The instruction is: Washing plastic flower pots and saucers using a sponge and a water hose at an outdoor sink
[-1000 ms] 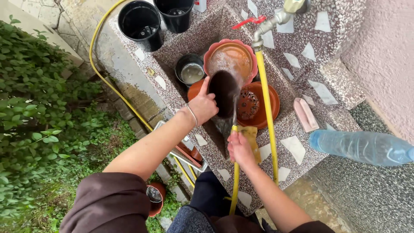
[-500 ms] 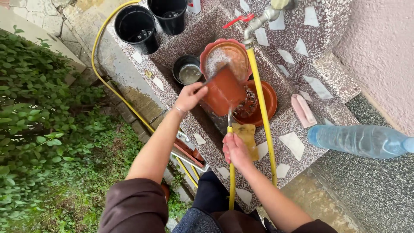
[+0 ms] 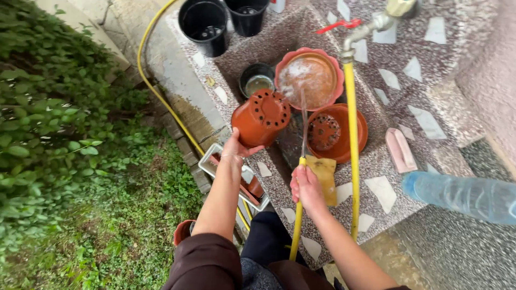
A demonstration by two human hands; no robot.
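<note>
1. Speckled terrazzo stone sink (image 3: 279,32) lies below you, with pots in its basin.
2. Your left hand (image 3: 236,147) grips the upturned terracotta plastic flowerpot (image 3: 262,117) over the sink's near edge.
3. Your right hand (image 3: 306,185) is closed around the yellow rubber hose end (image 3: 299,204) and a yellow sponge (image 3: 324,174), water jetting into the scalloped pink saucer (image 3: 310,78).

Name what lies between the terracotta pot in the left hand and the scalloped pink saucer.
In the head view, only the water jet and bare sink wall lie between the terracotta pot and pink saucer.
</note>
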